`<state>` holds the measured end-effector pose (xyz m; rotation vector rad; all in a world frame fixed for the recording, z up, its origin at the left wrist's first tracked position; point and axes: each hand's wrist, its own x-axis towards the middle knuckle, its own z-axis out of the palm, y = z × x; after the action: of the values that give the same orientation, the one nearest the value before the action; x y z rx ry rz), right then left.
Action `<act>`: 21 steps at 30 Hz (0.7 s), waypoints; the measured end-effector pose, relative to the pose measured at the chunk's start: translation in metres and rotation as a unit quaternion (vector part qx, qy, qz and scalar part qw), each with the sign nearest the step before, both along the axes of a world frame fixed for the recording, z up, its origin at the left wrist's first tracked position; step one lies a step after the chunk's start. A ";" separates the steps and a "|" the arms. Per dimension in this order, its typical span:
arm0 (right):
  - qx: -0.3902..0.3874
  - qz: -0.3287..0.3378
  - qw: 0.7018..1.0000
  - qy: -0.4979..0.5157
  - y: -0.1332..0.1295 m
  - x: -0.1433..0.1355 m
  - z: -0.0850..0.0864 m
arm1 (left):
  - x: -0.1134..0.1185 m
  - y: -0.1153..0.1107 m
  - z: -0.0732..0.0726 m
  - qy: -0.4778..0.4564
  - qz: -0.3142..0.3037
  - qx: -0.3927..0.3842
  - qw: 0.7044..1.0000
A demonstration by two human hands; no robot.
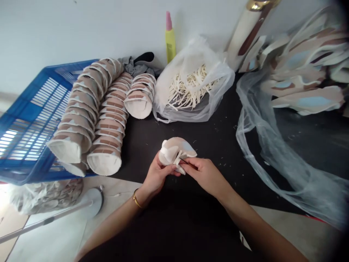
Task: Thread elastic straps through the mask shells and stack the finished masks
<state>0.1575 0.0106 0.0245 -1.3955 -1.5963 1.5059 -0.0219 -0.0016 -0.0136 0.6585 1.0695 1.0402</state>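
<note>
My left hand [156,174] is closed around the lower left side of a beige and white shoe upper [173,145] with a light blue patch. My right hand [207,174] grips a thin pointed tool [193,166] with a brown handle, its dark shaft directed at the upper's opening. A narrow cream strip [178,157] stands out of the upper by the shaft; I cannot tell whether the tip passes through the material. Both hands are above the front part of the black tabletop [212,140].
Nested stacks of finished-looking uppers [106,134] stand at left, partly in a blue basket [40,98]. Behind my hands lies a clear bag of cream strips [191,87], near a yellow bottle [170,45]. At right are loose uppers [308,98] and crumpled plastic film [294,163].
</note>
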 end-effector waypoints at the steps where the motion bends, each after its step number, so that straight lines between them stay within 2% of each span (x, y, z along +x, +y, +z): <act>1: -0.003 0.000 1.000 0.000 0.000 0.000 -0.001 | 0.000 0.000 0.000 0.000 0.004 0.000 1.000; 8: 0.078 -0.066 0.991 -0.091 -0.006 -0.011 -0.013 | 0.004 0.001 0.005 0.008 0.010 0.004 1.000; 12: 0.099 -0.073 0.985 -0.122 -0.007 -0.013 -0.021 | 0.009 -0.001 0.007 0.030 0.039 -0.006 0.999; 18: 0.128 -0.116 0.982 -0.077 -0.010 -0.009 -0.013 | 0.020 -0.004 0.008 0.067 0.094 0.021 0.993; 21: 0.158 -0.117 0.976 -0.091 -0.012 -0.011 -0.012 | 0.025 -0.006 0.008 0.078 0.112 0.039 0.990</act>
<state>0.1461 -0.0014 0.0129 -1.5067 -1.6277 0.9626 0.0036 -0.0074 -0.0057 0.7027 1.2644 1.2442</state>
